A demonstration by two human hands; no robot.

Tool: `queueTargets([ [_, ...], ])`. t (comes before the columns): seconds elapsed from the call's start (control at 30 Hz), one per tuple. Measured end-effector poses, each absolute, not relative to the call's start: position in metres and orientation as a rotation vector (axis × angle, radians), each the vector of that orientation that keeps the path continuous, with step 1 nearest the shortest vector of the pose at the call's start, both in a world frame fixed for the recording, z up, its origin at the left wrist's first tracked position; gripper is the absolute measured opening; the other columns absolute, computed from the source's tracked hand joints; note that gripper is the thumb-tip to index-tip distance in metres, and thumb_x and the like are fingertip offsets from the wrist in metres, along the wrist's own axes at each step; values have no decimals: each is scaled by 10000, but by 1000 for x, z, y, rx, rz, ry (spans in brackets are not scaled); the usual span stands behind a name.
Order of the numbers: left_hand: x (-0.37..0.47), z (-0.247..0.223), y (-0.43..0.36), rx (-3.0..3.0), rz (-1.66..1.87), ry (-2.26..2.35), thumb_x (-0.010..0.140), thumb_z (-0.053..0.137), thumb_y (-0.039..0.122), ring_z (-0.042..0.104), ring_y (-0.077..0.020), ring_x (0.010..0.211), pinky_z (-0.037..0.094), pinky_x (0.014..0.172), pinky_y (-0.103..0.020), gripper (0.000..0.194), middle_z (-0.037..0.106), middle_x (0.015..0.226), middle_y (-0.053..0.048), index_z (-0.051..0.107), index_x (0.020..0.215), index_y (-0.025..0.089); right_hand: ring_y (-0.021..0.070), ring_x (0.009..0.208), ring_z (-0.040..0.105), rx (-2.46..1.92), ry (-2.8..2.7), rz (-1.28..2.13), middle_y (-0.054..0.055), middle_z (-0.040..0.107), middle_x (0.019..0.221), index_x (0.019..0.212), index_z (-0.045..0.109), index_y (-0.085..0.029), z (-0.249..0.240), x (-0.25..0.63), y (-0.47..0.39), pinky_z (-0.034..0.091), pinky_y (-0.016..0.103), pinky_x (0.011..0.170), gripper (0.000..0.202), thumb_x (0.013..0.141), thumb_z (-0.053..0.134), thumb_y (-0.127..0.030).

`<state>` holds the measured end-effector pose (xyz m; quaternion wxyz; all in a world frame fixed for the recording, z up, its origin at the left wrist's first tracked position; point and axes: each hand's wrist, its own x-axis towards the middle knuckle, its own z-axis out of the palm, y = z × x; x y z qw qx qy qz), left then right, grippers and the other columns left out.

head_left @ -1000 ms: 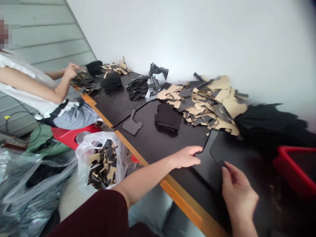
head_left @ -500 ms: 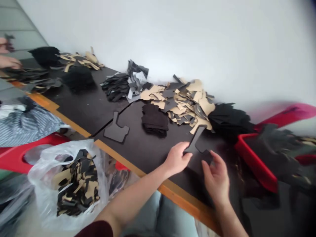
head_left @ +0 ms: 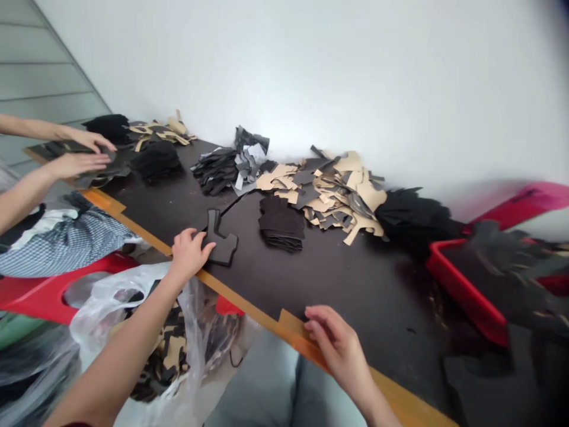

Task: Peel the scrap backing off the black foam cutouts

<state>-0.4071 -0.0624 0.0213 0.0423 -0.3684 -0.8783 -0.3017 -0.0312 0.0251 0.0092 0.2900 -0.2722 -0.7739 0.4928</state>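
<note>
My left hand is at the left end of the near table section, its fingers and thumb on the left side of a dark cut-out piece, which lies flat on the dark table. This piece looks thicker than a single layer. Over the taped front edge hovers my right hand, fingers curved and apart from the thumb, with nothing in it. A stack of dark pieces lies to the right of the cut-out piece.
Tan and grey scraps are heaped by the wall. A red bin holds dark material at right. Below the left edge hangs a plastic bag of scraps. Another person's hands work at far left.
My left hand has moved left with the dark piece it held, to where the other piece lay. My right hand has drawn back to the front edge. The other person's hands have reached further in.
</note>
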Motion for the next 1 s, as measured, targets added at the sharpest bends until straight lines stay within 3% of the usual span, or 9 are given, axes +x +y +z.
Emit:
queueTargets([
  [0.1,-396,22,-49,-1141,-761,-2577,812,526,396,275,-425,1285,213,1040,-592,423,407,1334,-202,620,1113,114,131,804,646,-780,-2081,1250,59,604,1002,1018,616,-220,-1,-16,24,562,235,703,172,921,475,-237],
  [0.27,-373,36,24,-1507,-854,-2593,878,456,386,501,-239,1138,344,1030,-355,401,591,1167,-108,571,1177,145,129,766,648,-865,-1979,1239,80,609,1006,1008,620,-192,-13,-9,22,565,231,694,183,917,482,-270],
  [0.47,-362,35,88,-1468,-925,-2765,758,633,396,583,-259,930,439,857,-351,405,633,951,-132,621,1038,104,137,769,629,-846,-1913,1264,80,603,993,989,622,-199,-10,-9,17,553,241,683,188,923,464,-275],
  [0.67,-356,51,89,-1342,-1178,-2747,629,696,293,548,-242,902,426,860,-361,251,559,810,-64,561,792,158,145,756,616,-812,-1931,1275,70,607,946,960,625,-207,-7,-8,20,541,251,664,181,917,454,-249],
  [0.83,-318,84,77,-1507,-1595,-2662,724,538,350,539,-142,710,478,662,-270,237,519,809,-10,464,861,170,139,734,621,-818,-1773,1369,64,615,921,923,635,-203,-10,-10,16,534,257,650,190,917,470,-298],
  [0.93,-277,85,56,-1753,-1858,-2618,708,602,412,508,-105,629,450,575,-221,332,520,817,4,494,908,171,141,694,637,-923,-1437,1455,60,634,853,927,627,-189,-12,-5,19,545,262,614,232,899,512,-389],
  [1.0,-246,70,40,-1947,-1863,-2635,729,616,374,535,-116,674,470,620,-229,286,532,810,-5,525,903,166,146,681,646,-1020,-1270,1420,60,646,824,961,612,-180,-11,4,29,555,265,603,275,872,549,-432],
])
